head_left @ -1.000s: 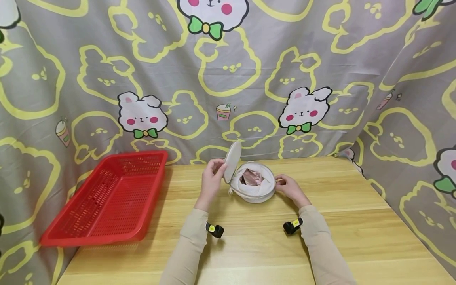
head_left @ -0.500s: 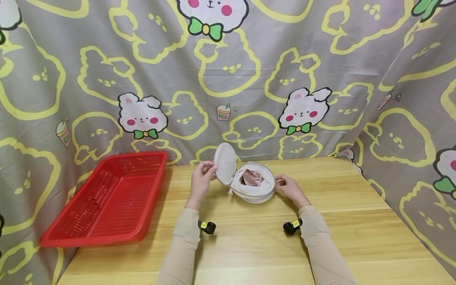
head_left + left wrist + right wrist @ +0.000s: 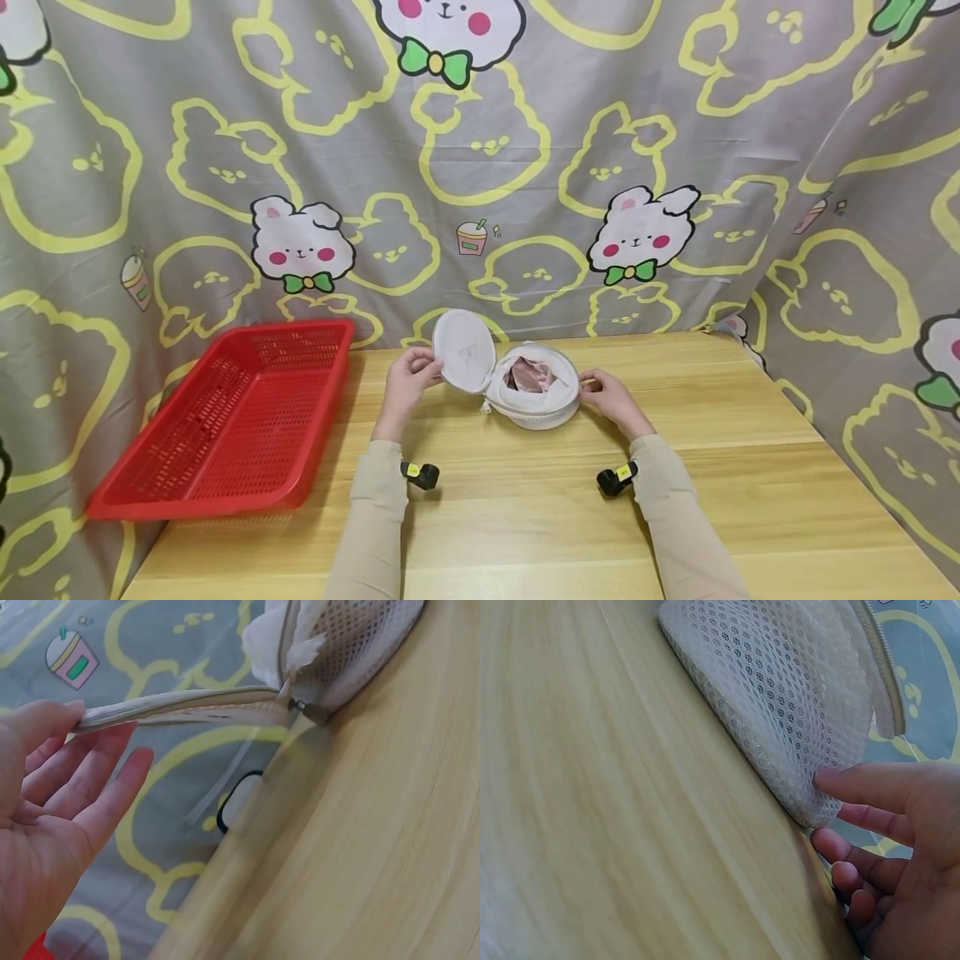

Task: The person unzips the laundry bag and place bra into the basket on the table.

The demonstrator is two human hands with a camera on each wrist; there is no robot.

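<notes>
A round white mesh laundry bag [image 3: 536, 417] sits on the table, its zipped lid [image 3: 465, 354] folded up and out to the left. Pinkish, shiny fabric [image 3: 530, 375] lies inside, partly covered by white lining. My left hand [image 3: 407, 385] pinches the lid's outer edge between thumb and fingers. In the left wrist view the lid [image 3: 187, 701] is seen edge-on, joined to the bag beside the zip pull [image 3: 307, 711]. On the right side, my right hand [image 3: 611, 402] pinches the bag's lower side; the right wrist view shows its thumb on the mesh wall [image 3: 765, 697].
A red perforated plastic basket [image 3: 225, 433] stands at the table's left. The wooden table [image 3: 525, 517] reaches back to a grey patterned curtain [image 3: 525, 167], which also runs along the right side.
My left hand has moved left and slightly down, swinging the lid farther open so its inner face shows. The right hand and the bag's body have stayed in place.
</notes>
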